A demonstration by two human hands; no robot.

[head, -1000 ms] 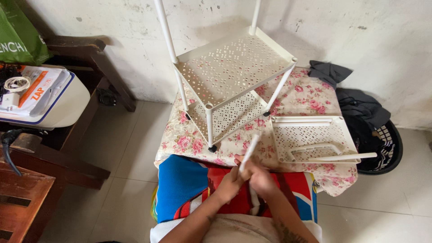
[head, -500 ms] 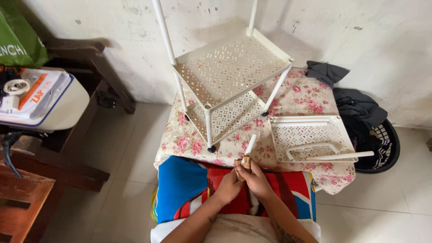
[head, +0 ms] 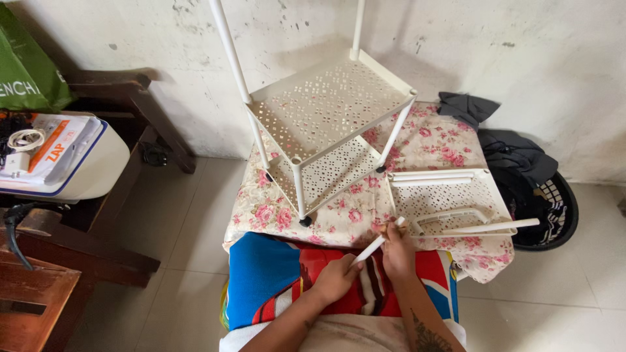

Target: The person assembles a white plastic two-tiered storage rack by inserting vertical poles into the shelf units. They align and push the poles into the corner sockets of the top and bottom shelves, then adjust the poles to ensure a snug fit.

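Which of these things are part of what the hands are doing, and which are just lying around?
In use: white rod, left hand, right hand, shelf rack, loose tray.
Lying about: dark clothes, basket, green bag, wooden chair.

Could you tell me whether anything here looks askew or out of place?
Yes. The cream perforated shelf rack leans tilted on the floral cloth instead of standing square. A loose shelf tray lies flat beside it with a detached tube across it. Both hands, left and right, hold another white tube.
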